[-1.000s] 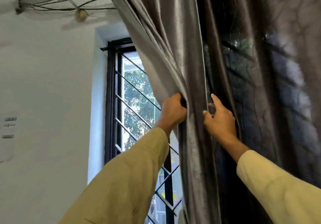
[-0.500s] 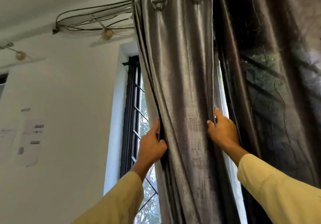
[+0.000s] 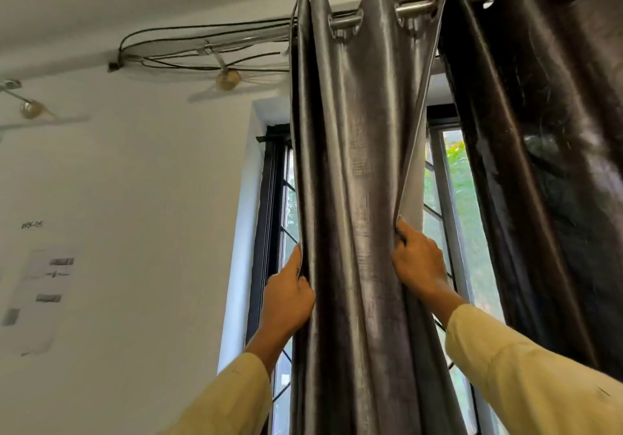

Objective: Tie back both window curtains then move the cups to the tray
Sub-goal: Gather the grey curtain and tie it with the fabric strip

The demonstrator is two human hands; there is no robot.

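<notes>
A shiny grey left curtain point(image 3: 360, 171) hangs in folds from a metal rod point(image 3: 413, 8) in front of the window point(image 3: 465, 205). My left hand point(image 3: 286, 296) grips its left edge and my right hand point(image 3: 418, 262) grips its right edge, with the fabric bunched between them. A second, darker curtain point(image 3: 553, 164) hangs on the same rod to the right, apart from the first, with a strip of window showing between them. No cups or tray are in view.
A white wall point(image 3: 135, 198) with paper notices point(image 3: 43, 293) lies to the left. Black cables point(image 3: 202, 50) run along the ceiling edge above. The window has a dark frame point(image 3: 266, 232) and diagonal metal bars.
The view has tilted up, so the rod and eyelets now show. My hands have spread apart on the left curtain, and a gap has opened between the two curtains.
</notes>
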